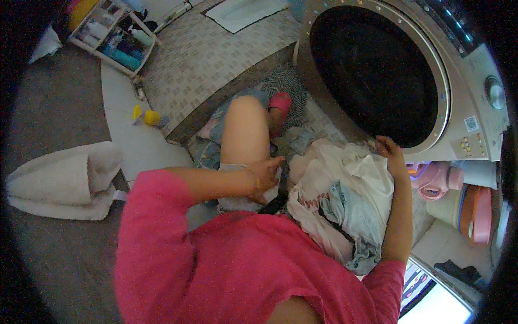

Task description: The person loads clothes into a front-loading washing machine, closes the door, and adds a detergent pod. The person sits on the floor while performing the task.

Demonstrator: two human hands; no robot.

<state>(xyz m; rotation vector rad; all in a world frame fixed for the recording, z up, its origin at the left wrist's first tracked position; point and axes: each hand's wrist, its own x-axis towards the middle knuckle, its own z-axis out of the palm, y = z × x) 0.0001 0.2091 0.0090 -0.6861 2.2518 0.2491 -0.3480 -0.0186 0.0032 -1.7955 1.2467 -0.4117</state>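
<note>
My left hand [265, 178] lies across my bent leg, at the hem of light shorts; whether it grips fabric is unclear. Against my right forearm and beside my lap rests a heap of laundry [344, 194], with cream, pale pink and light blue denim pieces. My right hand [389, 148] is at the heap's upper right edge, fingers bent, by the lower rim of the dark round door of a front-loading washing machine [376, 77]. The door looks closed. The right palm is hidden, so I cannot tell what it holds. More cloth [301, 137] lies on the floor below the machine.
A tiled step [226, 60] with a white mat [243, 12] rises ahead. At left are a shelf rack [97, 50] with bottles, a yellow toy [151, 117] and a beige towel [60, 182] on a dark rug. Plastic tubs [481, 214] and a pink jug [433, 186] stand at right.
</note>
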